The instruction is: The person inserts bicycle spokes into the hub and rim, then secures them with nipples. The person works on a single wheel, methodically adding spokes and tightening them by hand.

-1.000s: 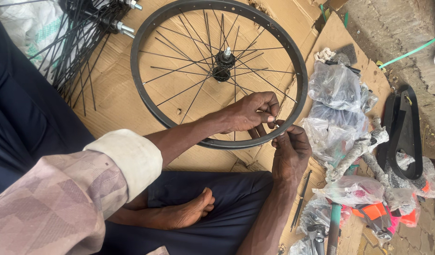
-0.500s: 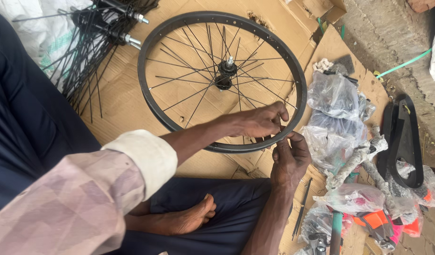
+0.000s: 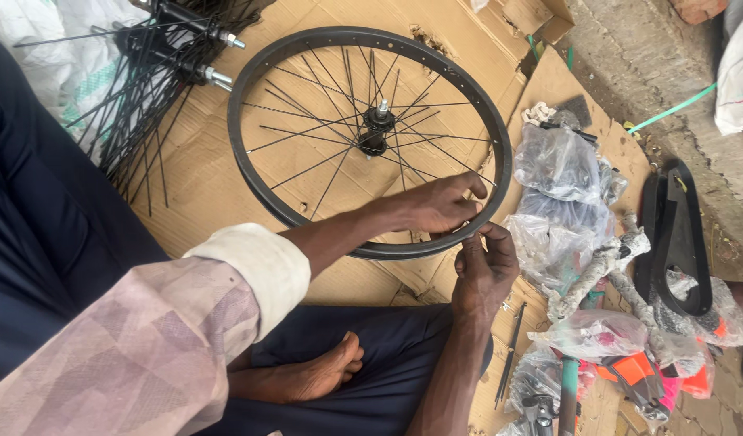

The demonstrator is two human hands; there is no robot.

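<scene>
One bicycle wheel (image 3: pixel 370 137), a black rim laced with thin spokes to a single hub (image 3: pixel 376 129), lies flat on the brown cardboard sheet (image 3: pixel 210 186) spread over the floor, near the sheet's far edge. Two hands work at the part of the rim closest to the person. The left hand (image 3: pixel 440 203) lies over the rim from the inner side, its fingers (image 3: pixel 476 187) curled and resting on the rim and the spokes there; whether they pinch anything cannot be told. The right hand (image 3: pixel 484 266) sits just outside the rim, thumb and fingers (image 3: pixel 500 242) drawn together against the rim's edge, seemingly around something too small to make out.

At the sheet's far left corner lies one loose bundle of spokes (image 3: pixel 145 89) with two silver-tipped axles (image 3: pixel 218 56) sticking out of it. Along the right edge of the sheet sit several clear plastic bags (image 3: pixel 561 169), at least four, some holding orange and pink parts. Beyond them, on the concrete, lies one black looped strap (image 3: pixel 674 234). One thin dark rod (image 3: pixel 510 351) rests on the cardboard just beside the right wrist. One bare foot (image 3: pixel 323 373) shows at the near edge, tucked under dark trousers.
</scene>
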